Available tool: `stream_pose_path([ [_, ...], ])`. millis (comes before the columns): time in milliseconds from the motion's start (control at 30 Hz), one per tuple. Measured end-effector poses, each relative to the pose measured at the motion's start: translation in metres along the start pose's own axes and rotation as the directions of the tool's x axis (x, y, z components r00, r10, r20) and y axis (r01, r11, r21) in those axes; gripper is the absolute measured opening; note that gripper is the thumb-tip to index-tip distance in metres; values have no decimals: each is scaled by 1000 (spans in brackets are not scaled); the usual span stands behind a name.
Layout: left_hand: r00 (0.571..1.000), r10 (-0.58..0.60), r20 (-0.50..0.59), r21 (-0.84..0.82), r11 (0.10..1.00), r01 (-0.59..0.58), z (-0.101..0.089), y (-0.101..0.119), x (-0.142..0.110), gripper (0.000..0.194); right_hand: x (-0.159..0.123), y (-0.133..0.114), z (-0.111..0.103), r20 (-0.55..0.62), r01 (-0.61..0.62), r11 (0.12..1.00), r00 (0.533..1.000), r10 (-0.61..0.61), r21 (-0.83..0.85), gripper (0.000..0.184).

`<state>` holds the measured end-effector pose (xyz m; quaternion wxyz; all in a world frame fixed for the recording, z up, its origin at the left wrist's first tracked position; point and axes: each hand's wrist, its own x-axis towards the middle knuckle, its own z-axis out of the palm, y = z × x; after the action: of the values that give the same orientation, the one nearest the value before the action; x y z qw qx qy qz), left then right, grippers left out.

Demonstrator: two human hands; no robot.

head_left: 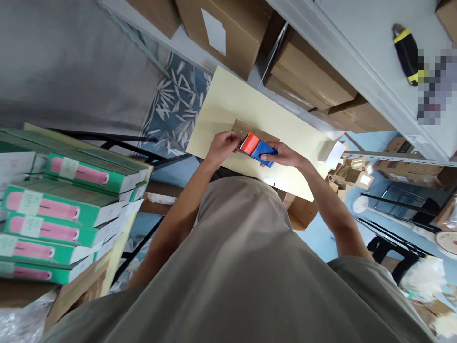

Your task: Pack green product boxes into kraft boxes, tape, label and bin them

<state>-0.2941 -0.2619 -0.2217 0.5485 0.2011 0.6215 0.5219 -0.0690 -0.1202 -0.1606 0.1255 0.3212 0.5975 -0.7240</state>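
Red-blue tool [252, 143] sits at 12 o'clock, R hand [283, 154] gripping blue end [262, 150], prob. for steadiness; L hand [222, 146] pinched nr. teeth [244, 141], contents unclear.

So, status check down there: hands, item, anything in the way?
Right hand gripping red-and-blue item. Left hand at its red end. Brown cardboard close by on table; no obstruction seen between hands and item.

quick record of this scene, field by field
right hand: holds red-and-blue item by its blue end
left hand: fingers at the item's toothed red end
below: brown cardboard on cream board
far left: stacked green boxes with pink pictures
upper right: black-and-yellow-handled tool on grey shelf
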Motion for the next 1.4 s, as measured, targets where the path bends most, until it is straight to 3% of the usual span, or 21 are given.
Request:
stream_pose_path([
  [233,981,101,-165,86,992,-88,-8,-8,8,15,3,-25,3,-88,-24,985,996,9,-173,75],
  [400,975,114,-189,68,992,-102,-14,-8,13,18,0,-51,-1,-51,-58,974,998,48,-220,75],
  [567,945,64,-322,-4,998,-69,-57,-12,25,23,-7,-58,-12,-70,-117,938,993,99,-327,76],
  [700,950,5,-312,-54,998,-23,-82,-19,35,25,-6,-44,-18,-70,-150,936,988,135,-318,75],
  [933,944,14,-328,33,999,-4,-69,-49,59,23,0,-26,-23,-114,-166,923,984,134,-348,75],
  [1200,955,-118,-271,89,985,147,-40,-95,68,28,14,-31,-17,-119,-149,914,987,112,-378,78],
  [1333,938,109,-330,272,962,-16,-29,-89,51,61,13,-31,-13,-120,-114,905,990,70,-410,77],
  [1400,932,247,-264,346,927,-148,-26,-77,43,68,11,-31,-13,-124,-103,901,991,55,-421,74],
])
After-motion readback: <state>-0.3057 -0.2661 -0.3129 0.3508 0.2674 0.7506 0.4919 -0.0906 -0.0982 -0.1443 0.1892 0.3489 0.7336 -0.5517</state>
